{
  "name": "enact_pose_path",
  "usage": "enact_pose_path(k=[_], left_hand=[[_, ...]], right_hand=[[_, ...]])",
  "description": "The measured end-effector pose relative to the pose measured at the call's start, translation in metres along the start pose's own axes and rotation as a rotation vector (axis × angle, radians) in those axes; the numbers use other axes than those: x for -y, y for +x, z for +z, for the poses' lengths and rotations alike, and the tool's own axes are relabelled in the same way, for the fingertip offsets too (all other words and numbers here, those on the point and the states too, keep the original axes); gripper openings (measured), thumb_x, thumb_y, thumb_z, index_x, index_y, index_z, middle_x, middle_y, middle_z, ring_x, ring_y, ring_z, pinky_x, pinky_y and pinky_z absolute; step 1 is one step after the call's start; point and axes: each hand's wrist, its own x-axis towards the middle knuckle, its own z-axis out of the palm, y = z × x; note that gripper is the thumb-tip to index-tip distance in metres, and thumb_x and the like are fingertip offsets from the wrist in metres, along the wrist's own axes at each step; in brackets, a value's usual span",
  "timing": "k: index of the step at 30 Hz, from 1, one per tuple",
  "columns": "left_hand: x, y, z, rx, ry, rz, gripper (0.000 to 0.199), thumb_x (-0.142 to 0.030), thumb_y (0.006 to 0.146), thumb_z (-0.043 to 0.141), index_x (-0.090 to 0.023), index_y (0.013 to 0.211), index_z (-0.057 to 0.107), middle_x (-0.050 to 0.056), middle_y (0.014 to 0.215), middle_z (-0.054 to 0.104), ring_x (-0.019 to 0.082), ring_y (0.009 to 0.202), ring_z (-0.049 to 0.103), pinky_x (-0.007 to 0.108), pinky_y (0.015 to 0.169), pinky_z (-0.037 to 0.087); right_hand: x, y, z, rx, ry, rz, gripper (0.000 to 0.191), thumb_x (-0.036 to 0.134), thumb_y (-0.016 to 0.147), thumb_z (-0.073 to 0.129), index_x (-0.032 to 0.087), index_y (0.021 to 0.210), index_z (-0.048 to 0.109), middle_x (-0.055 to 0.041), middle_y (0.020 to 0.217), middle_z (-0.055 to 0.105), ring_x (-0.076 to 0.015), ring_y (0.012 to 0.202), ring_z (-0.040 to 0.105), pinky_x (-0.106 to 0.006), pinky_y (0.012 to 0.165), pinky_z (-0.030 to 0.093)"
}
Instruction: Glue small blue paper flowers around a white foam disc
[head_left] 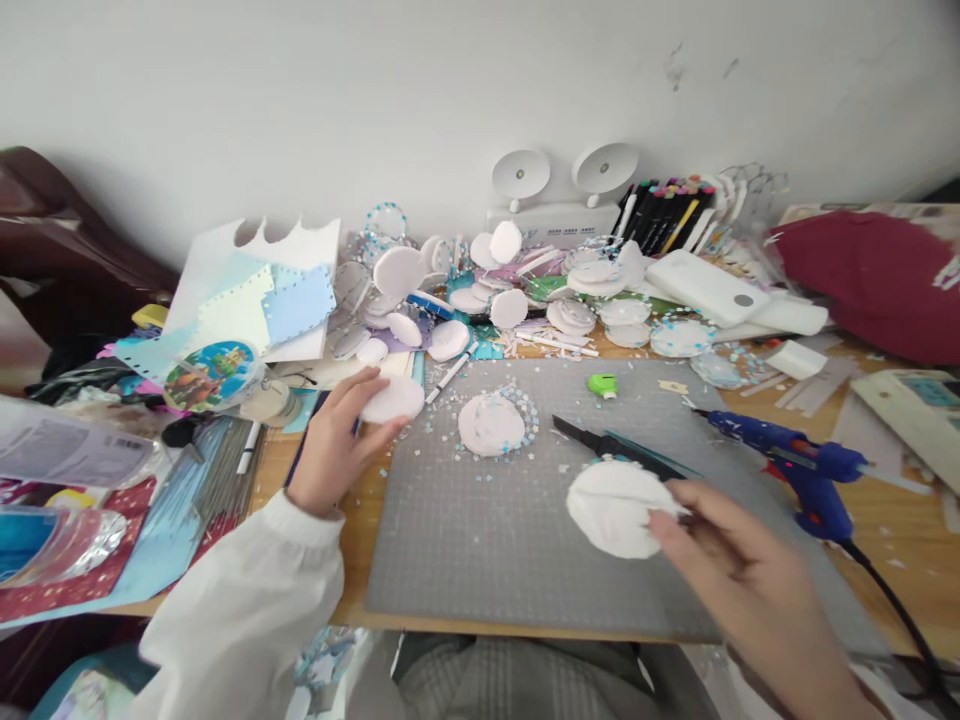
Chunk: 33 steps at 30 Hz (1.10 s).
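My left hand (337, 440) grips a small plain white disc (396, 400) by its edges, between thumb and fingers, near the upper left corner of the grey cutting mat (480, 550). Pinched at its right edge by my right hand (720, 560) is a larger white disc (615, 508) with a crease across its face, over the right part of the mat. Between the two hands lies another white disc (491, 425), ringed by small pale blue and white bits. A black craft knife (600, 440) rests just behind the larger disc.
A blue glue gun (795, 460) with a cord lies at the right. Piled white discs (510, 308), a twin-head lamp (555, 215) and markers (667, 215) line the wall. A small green object (602, 385) sits on the mat. Bundled thin sticks (229, 470) lie left.
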Motion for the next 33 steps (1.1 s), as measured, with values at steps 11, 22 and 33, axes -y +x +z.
enact_pose_path(k=[11, 22, 33], left_hand=[[-0.012, -0.009, 0.007, 0.063, 0.191, 0.133, 0.051, -0.045, 0.082, 0.064, -0.017, 0.122, 0.048, 0.019, 0.137, 0.045, 0.036, 0.129, 0.041, 0.054, 0.105, 0.036], [-0.112, -0.025, 0.003, 0.158, 0.148, 0.671, 0.035, -0.036, 0.094, 0.045, -0.018, 0.065, 0.049, 0.002, 0.058, 0.051, 0.016, 0.053, 0.043, 0.032, 0.052, 0.031], [-0.105, -0.040, 0.013, 0.190, -0.166, 0.565, 0.030, -0.014, 0.094, 0.034, -0.018, 0.067, 0.046, 0.002, 0.059, 0.052, 0.016, 0.055, 0.039, 0.031, 0.053, 0.031]], right_hand=[[0.017, 0.002, 0.026, 0.215, 0.163, 0.077, 0.027, 0.044, 0.083, 0.057, 0.019, 0.073, 0.059, 0.0001, 0.063, 0.054, -0.0138, 0.058, 0.051, -0.022, 0.052, 0.045], [0.056, -0.003, 0.042, 0.352, 0.127, -0.082, 0.029, 0.037, 0.090, 0.050, 0.019, 0.067, 0.048, 0.0031, 0.059, 0.046, -0.0100, 0.057, 0.047, -0.019, 0.053, 0.040], [0.053, -0.016, 0.042, 0.313, 0.010, -0.239, 0.030, 0.028, 0.090, 0.051, 0.019, 0.064, 0.038, 0.0059, 0.055, 0.040, -0.0058, 0.051, 0.041, -0.016, 0.049, 0.035]])
